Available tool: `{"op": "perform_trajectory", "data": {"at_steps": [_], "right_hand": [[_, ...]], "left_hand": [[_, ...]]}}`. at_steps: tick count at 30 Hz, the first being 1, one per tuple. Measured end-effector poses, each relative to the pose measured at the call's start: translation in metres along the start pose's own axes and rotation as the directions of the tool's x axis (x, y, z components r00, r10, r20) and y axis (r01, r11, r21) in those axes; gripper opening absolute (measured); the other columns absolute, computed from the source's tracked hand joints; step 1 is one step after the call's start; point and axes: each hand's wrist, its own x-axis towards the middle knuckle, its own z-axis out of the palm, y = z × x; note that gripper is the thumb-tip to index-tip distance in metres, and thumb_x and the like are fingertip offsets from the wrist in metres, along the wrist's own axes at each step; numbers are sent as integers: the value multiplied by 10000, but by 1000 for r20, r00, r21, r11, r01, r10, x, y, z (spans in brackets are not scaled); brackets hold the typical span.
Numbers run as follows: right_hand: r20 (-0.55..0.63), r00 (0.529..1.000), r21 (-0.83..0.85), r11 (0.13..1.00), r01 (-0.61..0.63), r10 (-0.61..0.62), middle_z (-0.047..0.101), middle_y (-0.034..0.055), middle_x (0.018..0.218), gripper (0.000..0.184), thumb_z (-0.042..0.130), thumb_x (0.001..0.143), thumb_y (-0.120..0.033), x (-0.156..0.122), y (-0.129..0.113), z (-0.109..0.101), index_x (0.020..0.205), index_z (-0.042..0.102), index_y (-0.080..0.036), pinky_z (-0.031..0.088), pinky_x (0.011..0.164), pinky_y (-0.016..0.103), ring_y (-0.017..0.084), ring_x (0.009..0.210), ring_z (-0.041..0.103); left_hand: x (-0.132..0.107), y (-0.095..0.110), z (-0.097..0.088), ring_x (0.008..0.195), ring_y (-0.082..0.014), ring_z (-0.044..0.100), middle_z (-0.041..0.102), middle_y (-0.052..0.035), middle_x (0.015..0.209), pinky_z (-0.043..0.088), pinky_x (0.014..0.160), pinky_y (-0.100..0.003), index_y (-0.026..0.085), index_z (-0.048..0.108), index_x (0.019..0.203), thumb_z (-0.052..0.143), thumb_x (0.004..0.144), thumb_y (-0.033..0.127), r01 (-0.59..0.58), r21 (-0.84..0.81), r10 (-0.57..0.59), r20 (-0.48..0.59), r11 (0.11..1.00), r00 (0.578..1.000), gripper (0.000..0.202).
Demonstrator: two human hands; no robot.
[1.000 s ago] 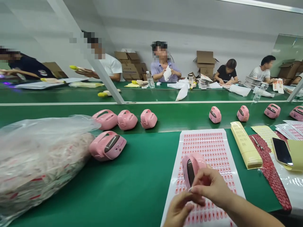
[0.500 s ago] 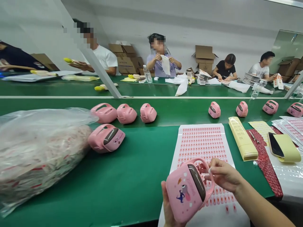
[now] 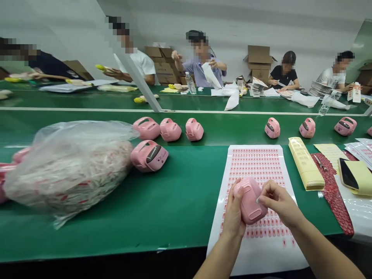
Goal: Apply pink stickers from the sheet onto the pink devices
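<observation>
My left hand [image 3: 235, 211] is closed around a small pink plastic device with a handle [image 3: 251, 203]. Its plain underside, with two raised strips, is turned up toward me. My right hand [image 3: 277, 201] pinches a tiny whitish piece, apparently a sticker, against the device's right edge. Below both hands lies a white sheet of small pink-and-red stickers [image 3: 255, 259], with bare backing along its near end. To the left, another pink device [image 3: 149, 156] with a dark window and printed pictures rests beside a clear plastic bag [image 3: 78, 170] full of small white-and-red packets.
Several pink devices [image 3: 194, 130] stand along the green belt [image 3: 232, 130] beyond the table. At right lie a yellow label stack [image 3: 305, 164], tweezers [image 3: 321, 162] and a phone [image 3: 348, 174]. A slanted metal post [image 3: 142, 81] rises at left. Co-workers sit across the belt.
The device has been turned over from its printed face to its underside. My right hand has moved off the handle to the device's edge. The view has shifted, showing more at left.
</observation>
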Motion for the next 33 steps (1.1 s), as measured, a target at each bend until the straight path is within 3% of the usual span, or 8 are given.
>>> {"op": "perform_trajectory", "data": {"at_steps": [8,22,33], "right_hand": [[-39,999,-254,967,9,-20,430,-29,640,207,596,681,-342,7,2,-1,588,485,-194,325,587,274,118,598,391],[-106,990,-295,954,53,-88,453,-12,676,207,579,704,-372,5,11,3,627,487,-204,373,605,285,132,619,418],[-96,977,-427,895,132,-189,425,-7,694,155,550,740,-272,6,12,6,629,463,-206,399,585,278,131,620,413]], "left_hand": [[1,0,4,907,-192,558,556,-52,1083,477,709,-268,219,568,1010,775,476,471,-68,82,69,-13,994,998,626],[-1,1,7,833,-167,585,590,-33,987,480,711,-268,228,537,1029,755,535,439,-70,36,71,-39,997,997,580],[-1,3,7,776,-160,581,569,-42,977,501,651,-272,225,526,1040,769,512,454,-59,9,60,-44,998,997,624]]}}
